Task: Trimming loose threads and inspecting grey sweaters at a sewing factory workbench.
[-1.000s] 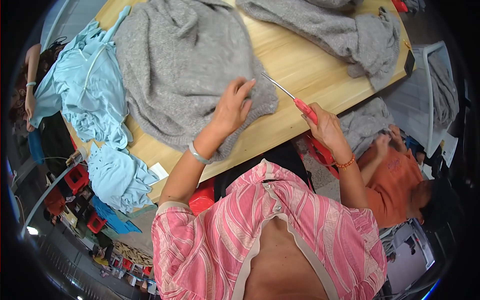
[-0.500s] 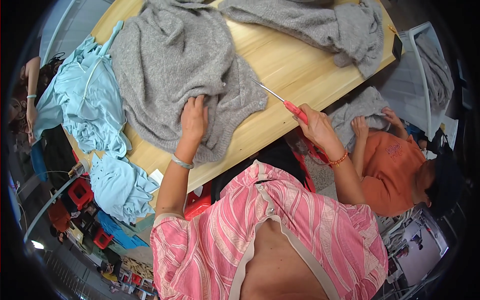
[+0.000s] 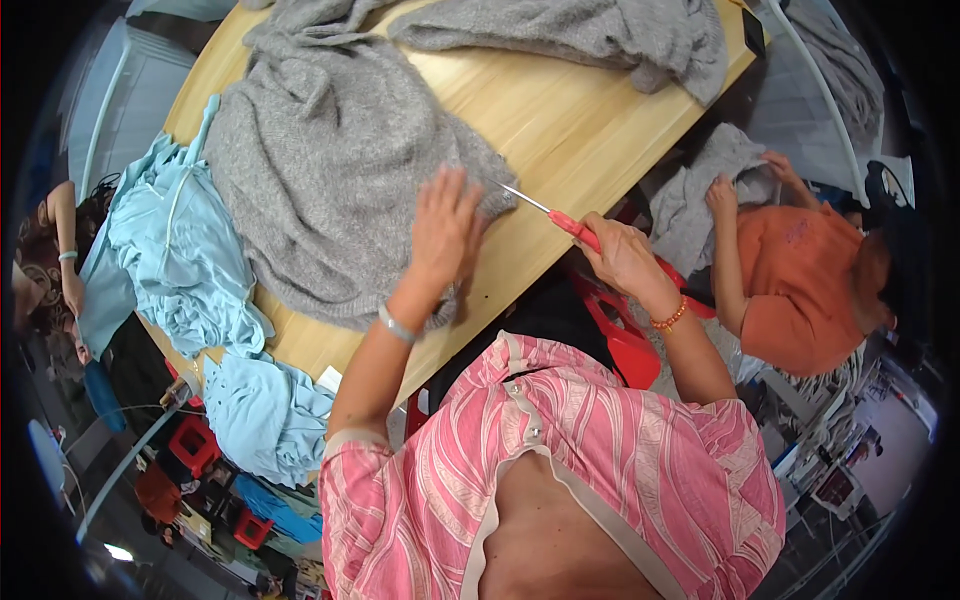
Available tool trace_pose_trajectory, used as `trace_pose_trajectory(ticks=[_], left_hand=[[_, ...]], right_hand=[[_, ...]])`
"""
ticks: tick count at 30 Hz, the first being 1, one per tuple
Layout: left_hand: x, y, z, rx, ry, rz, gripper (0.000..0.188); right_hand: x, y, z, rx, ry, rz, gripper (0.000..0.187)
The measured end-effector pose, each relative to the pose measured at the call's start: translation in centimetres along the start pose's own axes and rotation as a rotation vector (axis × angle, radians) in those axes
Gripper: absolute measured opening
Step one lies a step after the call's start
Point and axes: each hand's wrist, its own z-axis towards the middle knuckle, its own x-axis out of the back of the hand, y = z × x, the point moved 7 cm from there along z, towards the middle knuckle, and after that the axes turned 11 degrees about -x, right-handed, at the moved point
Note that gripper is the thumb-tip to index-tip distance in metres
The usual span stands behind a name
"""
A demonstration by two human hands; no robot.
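Note:
A grey knitted garment [image 3: 330, 150] lies rumpled on the wooden table in front of me. My left hand [image 3: 446, 230] is over its near right part, fingers stretched out and a little blurred, palm down. In my right hand [image 3: 625, 262] is a red-handled tool with a thin metal shaft [image 3: 532, 203], its fingers wrapped round the handle. The shaft points up and left, its tip at the garment's right edge. What kind of tip it has is too small to tell.
Another grey knit [image 3: 580, 40] lies across the far side of the wooden table [image 3: 560, 130]. Light blue garments [image 3: 185, 250] hang over its left edge. To the right, a person in orange [image 3: 800, 280] handles a grey knit [image 3: 700, 200]. A red stool [image 3: 625, 335] stands below the table edge.
My left hand has come off the fold it was gripping and moved right, its fingers now spread. The garment's lower part lies flatter. The tool has shifted slightly left in the view.

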Motion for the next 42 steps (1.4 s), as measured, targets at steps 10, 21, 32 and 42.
trace_pose_trajectory(ticks=[10,21,32,42], left_hand=[[-5.5,-5.3,-1.2,0.076,-0.066,0.100,0.063],[-5.7,-10.1,2.1,0.133,0.108,0.214,0.053],[-4.7,-2.7,-9.8,0.218,-0.181,0.161,0.052],[6.5,-7.1,-19.1,0.726,0.738,0.134,0.046]], right_hand=[[-1.8,-2.6,-2.4,0.025,-0.126,-0.153,0.025],[-0.6,-3.4,-3.6,0.055,-0.195,-0.259,0.029],[-2.7,-5.4,-5.8,0.212,-0.320,-0.265,0.027],[-1.9,-6.0,-4.4,0.159,-0.169,-0.187,0.023]])
